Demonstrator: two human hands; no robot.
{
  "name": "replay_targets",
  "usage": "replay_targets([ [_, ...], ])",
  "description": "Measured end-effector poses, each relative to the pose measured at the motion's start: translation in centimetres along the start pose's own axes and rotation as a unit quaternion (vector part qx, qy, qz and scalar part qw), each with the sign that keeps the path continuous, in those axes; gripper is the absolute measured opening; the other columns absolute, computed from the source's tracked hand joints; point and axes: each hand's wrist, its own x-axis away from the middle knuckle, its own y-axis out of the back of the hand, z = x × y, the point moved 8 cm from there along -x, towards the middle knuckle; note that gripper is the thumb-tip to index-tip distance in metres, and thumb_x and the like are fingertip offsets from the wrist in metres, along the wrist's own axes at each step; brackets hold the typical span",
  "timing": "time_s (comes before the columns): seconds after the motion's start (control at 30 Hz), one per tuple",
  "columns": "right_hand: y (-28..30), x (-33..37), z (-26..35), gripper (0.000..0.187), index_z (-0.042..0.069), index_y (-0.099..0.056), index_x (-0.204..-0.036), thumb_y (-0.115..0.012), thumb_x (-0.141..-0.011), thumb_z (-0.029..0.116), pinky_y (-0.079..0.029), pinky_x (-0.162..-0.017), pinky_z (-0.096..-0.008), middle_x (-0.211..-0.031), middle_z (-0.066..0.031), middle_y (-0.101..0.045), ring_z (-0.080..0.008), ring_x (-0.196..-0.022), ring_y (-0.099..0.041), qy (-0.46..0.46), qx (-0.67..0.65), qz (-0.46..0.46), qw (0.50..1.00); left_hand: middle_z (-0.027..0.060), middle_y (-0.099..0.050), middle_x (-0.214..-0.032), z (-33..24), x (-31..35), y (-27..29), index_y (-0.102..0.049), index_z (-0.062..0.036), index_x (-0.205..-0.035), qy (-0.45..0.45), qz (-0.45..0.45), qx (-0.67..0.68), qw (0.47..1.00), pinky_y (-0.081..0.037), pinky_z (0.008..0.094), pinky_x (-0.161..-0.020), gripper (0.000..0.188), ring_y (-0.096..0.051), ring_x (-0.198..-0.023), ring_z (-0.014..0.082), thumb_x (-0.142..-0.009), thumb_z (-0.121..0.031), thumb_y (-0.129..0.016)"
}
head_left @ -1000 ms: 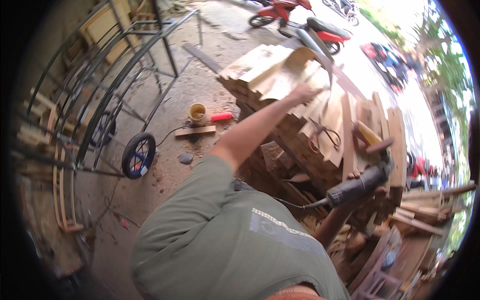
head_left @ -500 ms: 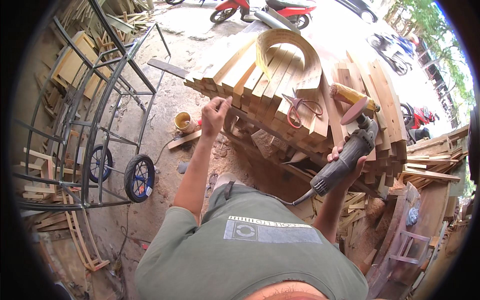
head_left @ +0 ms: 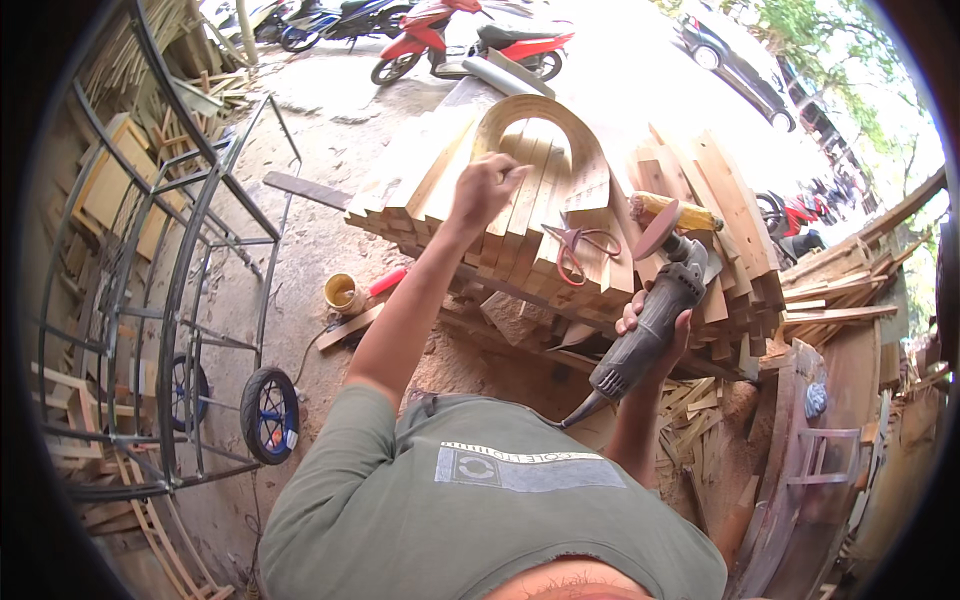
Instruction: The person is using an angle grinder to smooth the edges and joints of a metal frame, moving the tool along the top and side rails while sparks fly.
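My right hand (head_left: 681, 335) is wrapped round the dark body of an angle grinder (head_left: 652, 325), which tilts up to the right. A reddish-brown disc (head_left: 656, 232) is on its upper end. My left hand (head_left: 484, 192) is raised over a stack of planks (head_left: 520, 205), its fingers closed in a pinch; whether anything small is in them is hidden. Just beyond it a curled tan strip (head_left: 548, 108) stands in an arch on the planks. Scissors with red handles (head_left: 572, 262) lie on the plank ends between my hands. A yellow roll (head_left: 690, 212) rests behind the disc.
At the left stands a metal frame (head_left: 180, 270) with a wheel (head_left: 270, 415). A yellow tub (head_left: 342, 292) and a red-handled tool (head_left: 388, 281) are on the ground. Scrap wood (head_left: 840, 290) is piled at the right. A red motorbike (head_left: 425, 45) is parked beyond the planks.
My left hand has moved right and farther out, from the planks' left front edge to over them near the curled strip. The right hand keeps the angle grinder. The view has shifted.
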Motion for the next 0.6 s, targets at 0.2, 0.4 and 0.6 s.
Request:
replay_targets([
  [0.2, -0.3, 2.2, 0.6, 0.083, -0.004, -0.038, -0.141, -0.062, -0.094, 0.061, -0.052, -0.071, -0.0375, -0.099, -0.0125, -0.047, -0.0226, -0.081, -0.056, 0.02, -0.046, 0.03, 0.998, 0.0238, -0.063, -0.13, -0.7, -7.8, -16.6, -0.061, 0.0036, -0.126, 0.11, 0.168, -0.089, 0.976, -0.048, 0.0445, -0.104, 0.084, -0.057, -0.127, 0.0362, -0.09, -0.072, -0.056],
  [0.4, 1.1, 4.6, 1.8, 0.084, -0.004, -0.039, -0.138, -0.061, -0.093, 0.064, -0.052, -0.065, -0.0365, -0.097, -0.0134, -0.05, -0.0217, -0.075, -0.058, 0.04, -0.068, 0.033, 0.996, 0.0213, -0.049, -0.149, 0.1, -9.0, -26.2, -0.047, -0.0006, -0.145, 0.229, 0.257, -0.162, 0.925, -0.033, 0.0549, -0.115, 0.104, -0.042, -0.143, 0.0336, -0.08, -0.081, -0.058],
  [0.6, 0.0, 5.2, 1.9, 0.082, -0.004, -0.039, -0.138, -0.06, -0.093, 0.062, -0.052, -0.063, -0.035, -0.094, -0.0126, -0.05, -0.0203, -0.073, -0.058, 0.05, -0.041, -0.002, 0.998, 0.0148, -0.063, -0.138, 3.8, -10.6, -25.8, -0.062, -0.0063, -0.135, 0.134, 0.296, -0.188, 0.927, -0.038, 0.0589, -0.11, 0.079, -0.059, -0.129, 0.0294, -0.086, -0.069, -0.061],
])
